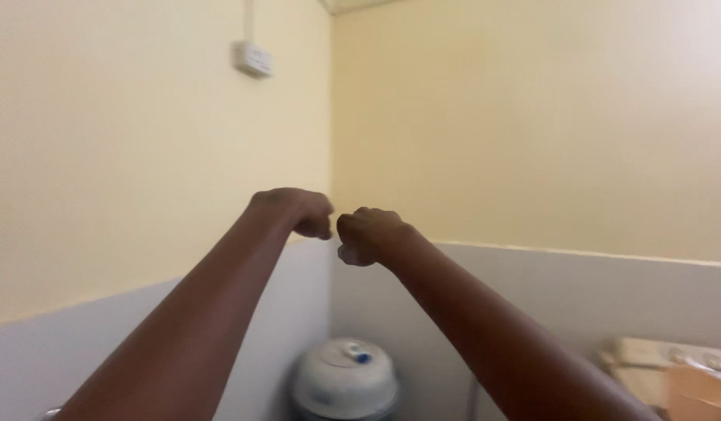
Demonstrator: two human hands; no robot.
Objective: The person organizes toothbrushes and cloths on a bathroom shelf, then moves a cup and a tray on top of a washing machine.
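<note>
Here both fists are closing tight: left hand (298,212) and right hand (367,236) are nearly touching, gripping nothing visible. Far beneath them, the white lidded container (345,380) is sitting; anything dropped might strike it.

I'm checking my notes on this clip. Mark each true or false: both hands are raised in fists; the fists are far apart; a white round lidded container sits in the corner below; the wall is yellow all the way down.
1. Both hands, left hand and right hand, are raised in fists: true.
2. The fists are far apart: false, they nearly meet.
3. A white round lidded container sits in the corner below: true.
4. The wall is yellow all the way down: false, its lower band is pale grey.
</note>
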